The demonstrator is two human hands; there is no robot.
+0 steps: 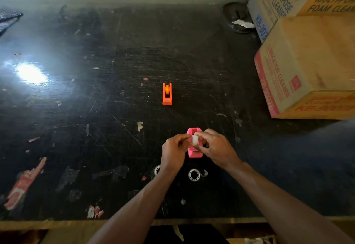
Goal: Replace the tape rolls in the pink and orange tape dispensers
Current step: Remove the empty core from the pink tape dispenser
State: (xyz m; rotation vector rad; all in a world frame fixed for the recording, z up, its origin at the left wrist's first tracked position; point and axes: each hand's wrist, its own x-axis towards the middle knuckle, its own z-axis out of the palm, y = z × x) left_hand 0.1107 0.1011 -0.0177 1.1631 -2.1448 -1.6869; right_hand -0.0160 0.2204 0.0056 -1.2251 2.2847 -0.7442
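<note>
A pink tape dispenser (pixel 194 153) stands on the black table, partly covered by both hands. Just above it a small white tape roll (pixel 195 140) is pinched between my left hand (pixel 173 152) and my right hand (pixel 215 147), with fingers of both closed on its sides. Farther back, near the table's middle, an orange tape dispenser (pixel 167 93) stands with a yellowish roll in its cradle. Two tape rolls lie flat close to me: one (pixel 194 175) in plain view under my right wrist, the other (pixel 157 169) half hidden behind my left wrist.
Stacked cardboard boxes (pixel 307 65) fill the right side of the scratched black table (pixel 96 128). A dark round object with crumpled paper (pixel 238 18) sits at the back by the boxes. Torn labels and tape scraps (pixel 23 184) stick to the left front. The table's front edge (pixel 76 222) runs below.
</note>
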